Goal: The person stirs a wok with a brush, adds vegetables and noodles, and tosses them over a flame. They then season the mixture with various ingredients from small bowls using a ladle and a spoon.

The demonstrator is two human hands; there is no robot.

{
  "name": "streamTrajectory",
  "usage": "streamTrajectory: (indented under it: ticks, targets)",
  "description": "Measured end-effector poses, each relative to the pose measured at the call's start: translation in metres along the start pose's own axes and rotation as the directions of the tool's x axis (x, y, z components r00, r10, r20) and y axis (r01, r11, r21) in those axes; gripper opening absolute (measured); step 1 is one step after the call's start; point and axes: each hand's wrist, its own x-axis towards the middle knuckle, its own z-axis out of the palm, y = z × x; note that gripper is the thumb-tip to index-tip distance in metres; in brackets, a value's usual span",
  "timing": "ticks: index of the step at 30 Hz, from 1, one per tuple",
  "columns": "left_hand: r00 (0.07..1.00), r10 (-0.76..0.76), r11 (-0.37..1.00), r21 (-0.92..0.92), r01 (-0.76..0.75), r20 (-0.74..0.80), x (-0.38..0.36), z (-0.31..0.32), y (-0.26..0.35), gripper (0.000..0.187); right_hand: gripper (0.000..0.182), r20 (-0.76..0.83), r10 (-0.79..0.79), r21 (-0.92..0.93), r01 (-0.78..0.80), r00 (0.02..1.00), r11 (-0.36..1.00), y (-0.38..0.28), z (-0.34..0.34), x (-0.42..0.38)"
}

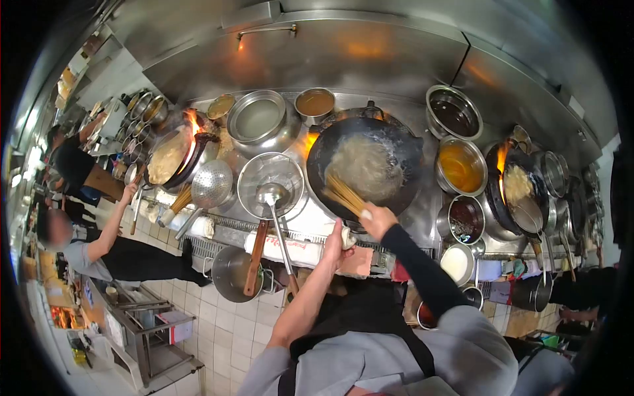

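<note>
Gripping a tan, thin-stranded brush (345, 196) is the right hand (378, 222); the left hand (337, 244) pinches white cloth (347, 236).

Place: commercial kitchen
Cooking line: several woks (411, 165) in a row, flames (192, 122) beside them
Worktop (426, 214): steel, crowded with metal bowls (456, 143)
Wall (370, 66): steel panels
Floor (214, 317): pale tiles
Crew: another person (142, 261) near a neighbouring wok
Far left: warped, perhaps shelving (69, 72)

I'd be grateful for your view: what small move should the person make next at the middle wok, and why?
Perhaps sweep the bamboo brush around the inside of the wok, since the right hand already grips it, its far end is inside the wok, and cloudy liquid covers the bottom.
</note>
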Motion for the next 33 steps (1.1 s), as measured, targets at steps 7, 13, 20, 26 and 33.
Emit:
streamTrajectory:
  ticks: [7,13,20,26,33]
  targets:
    - [0.974,0.064,0.997,0.048,-0.054,-0.215,0.027,0.039,-0.008,0.030,0.023,0.121,-0.068,-0.734,0.135,0.990,0.665,0.050,-0.164,0.040]
    - [0.949,0.184,0.983,0.070,-0.171,-0.258,0.027,0.046,-0.015,0.024,0.024,-0.223,0.198,-0.289,-0.259,0.954,0.922,0.031,0.002,0.166]
    - [0.923,0.271,0.963,0.087,-0.256,-0.273,0.035,0.045,-0.027,0.017,0.019,0.070,0.093,-0.290,-0.069,0.993,0.955,0.000,-0.009,0.018]
    - [0.937,0.260,0.965,0.088,-0.246,-0.231,0.021,0.044,-0.024,0.018,0.033,0.018,0.065,-0.552,-0.045,0.998,0.833,0.090,-0.095,0.113]
    - [0.949,0.213,0.975,0.115,-0.191,-0.232,0.026,0.045,-0.017,0.023,0.021,-0.123,0.181,-0.317,-0.212,0.976,0.925,0.023,0.005,0.112]
